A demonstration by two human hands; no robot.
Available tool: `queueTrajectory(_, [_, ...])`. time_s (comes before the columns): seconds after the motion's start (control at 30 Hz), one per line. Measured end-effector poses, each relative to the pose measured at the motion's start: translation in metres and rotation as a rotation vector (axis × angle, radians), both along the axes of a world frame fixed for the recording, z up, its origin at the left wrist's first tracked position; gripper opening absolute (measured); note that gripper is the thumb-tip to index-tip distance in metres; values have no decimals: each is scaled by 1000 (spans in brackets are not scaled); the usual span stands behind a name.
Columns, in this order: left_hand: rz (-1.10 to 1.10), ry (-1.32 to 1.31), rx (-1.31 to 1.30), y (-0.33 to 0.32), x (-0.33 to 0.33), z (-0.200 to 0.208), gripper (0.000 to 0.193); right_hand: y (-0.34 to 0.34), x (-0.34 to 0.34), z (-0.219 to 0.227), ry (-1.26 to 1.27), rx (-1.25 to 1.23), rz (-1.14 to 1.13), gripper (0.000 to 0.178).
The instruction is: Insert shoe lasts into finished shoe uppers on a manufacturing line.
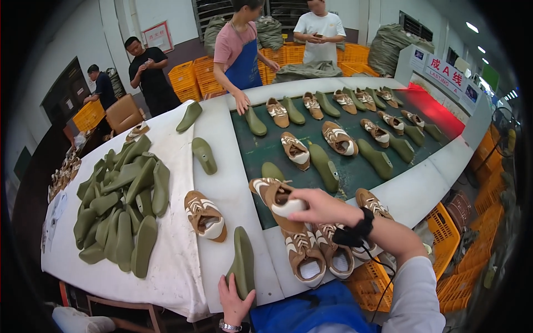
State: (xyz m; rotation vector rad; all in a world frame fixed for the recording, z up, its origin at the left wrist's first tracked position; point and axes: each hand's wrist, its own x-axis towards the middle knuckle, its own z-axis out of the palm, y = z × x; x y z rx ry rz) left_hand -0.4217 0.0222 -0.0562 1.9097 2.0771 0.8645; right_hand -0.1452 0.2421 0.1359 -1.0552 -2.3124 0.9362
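My right hand [322, 208] grips the heel of a brown sneaker with white stripes [273, 194], raised above the near edge of the green belt. My left hand [236, 299] is closed round the near end of a green shoe last [243, 258], which lies on the white table edge. Below my right hand, several brown sneakers [306, 261] stand side by side with their heels toward me. Another brown sneaker [205, 215] sits alone on the white strip to the left. Part of a last [272, 171] shows behind the held sneaker.
A heap of green lasts [119, 194] lies on a white cloth [172, 266] at left. Sneakers and lasts stand in rows on the green belt [261, 150]. Across it, a person in a blue apron [244, 61] touches a last. Orange crates [444, 233] stand at right.
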Motion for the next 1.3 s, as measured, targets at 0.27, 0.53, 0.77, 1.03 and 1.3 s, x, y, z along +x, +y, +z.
queueTrajectory(0.27, [62,-123,-2,1,13,8,76,86,-81,-62,-12,-177,-132,45])
queueTrajectory(0.53, [39,-125,16,3,7,0,75,92,-96,-88,-223,-49,-77,48])
queueTrajectory(0.77, [42,-128,33,6,2,-4,74,135,-106,-88,-18,-51,-169,43])
queueTrajectory(1.03, [76,-119,-34,4,0,-7,76,208,-127,-138,-146,106,-260,35])
queueTrajectory(1.3, [65,-119,-92,9,0,2,77,242,-141,-183,-284,105,-370,26])
